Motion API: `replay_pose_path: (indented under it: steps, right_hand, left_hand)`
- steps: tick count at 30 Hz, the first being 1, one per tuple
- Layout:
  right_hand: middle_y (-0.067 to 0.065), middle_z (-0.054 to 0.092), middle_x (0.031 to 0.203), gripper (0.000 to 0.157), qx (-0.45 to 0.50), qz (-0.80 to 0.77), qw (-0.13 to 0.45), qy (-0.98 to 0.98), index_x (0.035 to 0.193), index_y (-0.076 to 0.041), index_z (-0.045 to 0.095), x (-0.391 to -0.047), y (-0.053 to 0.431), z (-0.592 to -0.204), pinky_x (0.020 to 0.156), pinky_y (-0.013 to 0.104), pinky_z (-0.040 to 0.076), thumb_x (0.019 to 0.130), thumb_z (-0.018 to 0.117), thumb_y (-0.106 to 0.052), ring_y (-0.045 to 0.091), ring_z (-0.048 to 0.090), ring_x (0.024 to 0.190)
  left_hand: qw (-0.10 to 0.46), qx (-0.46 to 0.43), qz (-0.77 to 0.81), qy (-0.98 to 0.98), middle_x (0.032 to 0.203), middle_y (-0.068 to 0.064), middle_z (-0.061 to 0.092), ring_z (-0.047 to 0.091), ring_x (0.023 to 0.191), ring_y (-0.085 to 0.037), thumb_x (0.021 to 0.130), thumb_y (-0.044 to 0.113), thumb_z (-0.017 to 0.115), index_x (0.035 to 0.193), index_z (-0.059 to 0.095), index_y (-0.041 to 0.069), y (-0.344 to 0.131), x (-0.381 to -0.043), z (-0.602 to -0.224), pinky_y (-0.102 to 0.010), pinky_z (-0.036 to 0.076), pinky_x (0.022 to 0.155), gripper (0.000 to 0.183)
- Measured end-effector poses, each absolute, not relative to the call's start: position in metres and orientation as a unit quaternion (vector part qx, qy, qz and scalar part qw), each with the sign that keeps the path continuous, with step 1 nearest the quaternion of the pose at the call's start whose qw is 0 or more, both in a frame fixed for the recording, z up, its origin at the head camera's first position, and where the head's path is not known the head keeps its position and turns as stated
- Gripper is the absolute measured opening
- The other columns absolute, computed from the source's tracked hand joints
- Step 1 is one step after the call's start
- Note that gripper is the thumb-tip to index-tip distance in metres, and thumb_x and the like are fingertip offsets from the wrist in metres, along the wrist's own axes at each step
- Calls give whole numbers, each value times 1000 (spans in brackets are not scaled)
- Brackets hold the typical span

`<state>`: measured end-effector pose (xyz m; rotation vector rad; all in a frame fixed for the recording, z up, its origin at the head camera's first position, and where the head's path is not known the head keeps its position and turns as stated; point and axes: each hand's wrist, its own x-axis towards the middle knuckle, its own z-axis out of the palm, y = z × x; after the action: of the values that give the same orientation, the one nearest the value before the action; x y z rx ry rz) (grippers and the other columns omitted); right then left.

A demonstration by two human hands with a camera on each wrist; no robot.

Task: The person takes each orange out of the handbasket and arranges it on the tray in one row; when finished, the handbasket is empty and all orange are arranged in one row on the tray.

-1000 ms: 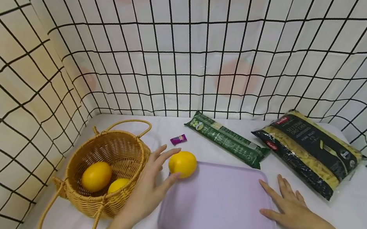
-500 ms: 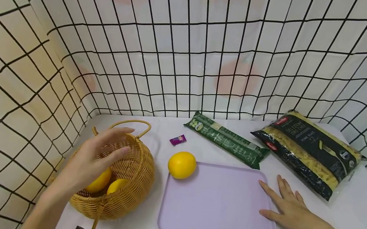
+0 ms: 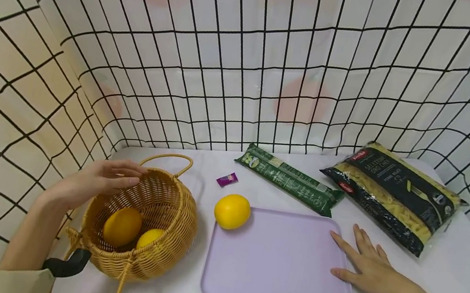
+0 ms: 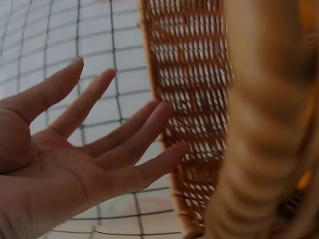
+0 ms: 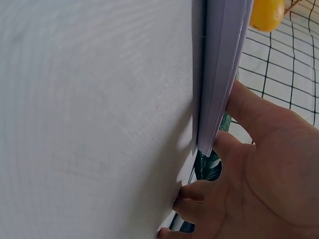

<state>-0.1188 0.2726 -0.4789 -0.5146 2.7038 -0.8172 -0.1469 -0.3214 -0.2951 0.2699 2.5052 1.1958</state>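
Note:
My left hand [image 3: 104, 180] hovers over the far left rim of a wicker basket [image 3: 180, 219], fingers loosely extended and nothing in them. In the left wrist view its spread fingers overlap the woven wall of the basket [image 4: 199, 94]. Two yellow lemons lie inside, one larger lemon [image 3: 122, 227] and one partly hidden lemon [image 3: 150, 238]. Another lemon [image 3: 232, 212] sits at the far left corner of the lilac tray [image 3: 283, 265]. Spread flat, my right hand [image 3: 374, 268] rests at the tray's right edge; the right wrist view shows thumb and finger against the tray's side [image 5: 219, 74].
Behind the tray lie a long green packet [image 3: 289, 179] and a small purple wrapped sweet [image 3: 227, 180]. A bag of penne pasta [image 3: 394, 190] is at the back right. Black grid netting [image 3: 238, 66] over white cloth surrounds the table. The basket's handles [image 3: 170, 155] stick out.
My left hand has drawn away from the lemon at the tray's corner and moved left across the basket to its far left rim. The right hand stays at the tray's edge.

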Motion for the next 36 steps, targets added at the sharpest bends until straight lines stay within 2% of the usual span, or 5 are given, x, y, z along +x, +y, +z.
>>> replay_pose_path:
  steps: [4, 13, 29, 32, 36]
  right_hand:
    - [44, 1, 164, 81, -180, -281, 135, 933, 163, -26, 31, -120, 272, -480, 109, 85, 0, 95, 70, -46, 65, 2, 150]
    - [44, 1, 164, 81, -176, -276, 133, 935, 163, -26, 31, -119, 273, -479, 109, 85, 1, 95, 70, -47, 65, 3, 150]
    - [44, 2, 163, 81, -181, -276, 130, 935, 163, -28, 30, -119, 272, -479, 110, 85, 1, 95, 69, -45, 65, 3, 150]
    - [45, 2, 163, 81, -181, -277, 129, 935, 163, -27, 30, -119, 273, -479, 109, 85, 1, 95, 69, -45, 66, 3, 149]
    - [45, 3, 163, 80, -182, -279, 125, 935, 163, -27, 31, -118, 273, -479, 109, 85, 1, 95, 69, -45, 66, 3, 149]
  left_hand:
    - [213, 85, 429, 874, 150, -28, 51, 54, 135, -42, 106, 30, 60, 146, 53, 1, -330, -159, -301, -50, 54, 105, 51]
    - [249, 91, 410, 873, 142, -21, 61, 63, 118, -20, 105, 29, 61, 143, 56, 3, -327, -175, -294, -42, 57, 95, 46]
    - [357, 57, 346, 866, 149, -20, 55, 52, 120, -29, 104, 31, 62, 134, 67, 10, -319, -191, -307, -38, 54, 79, 37]
    - [373, 62, 326, 866, 141, -16, 59, 54, 111, -25, 104, 27, 61, 127, 70, 12, -319, -193, -309, -31, 50, 69, 29]
    - [414, 66, 300, 857, 123, -12, 61, 45, 75, -15, 105, 19, 58, 124, 70, 8, -319, -196, -312, -23, 34, 54, 25]
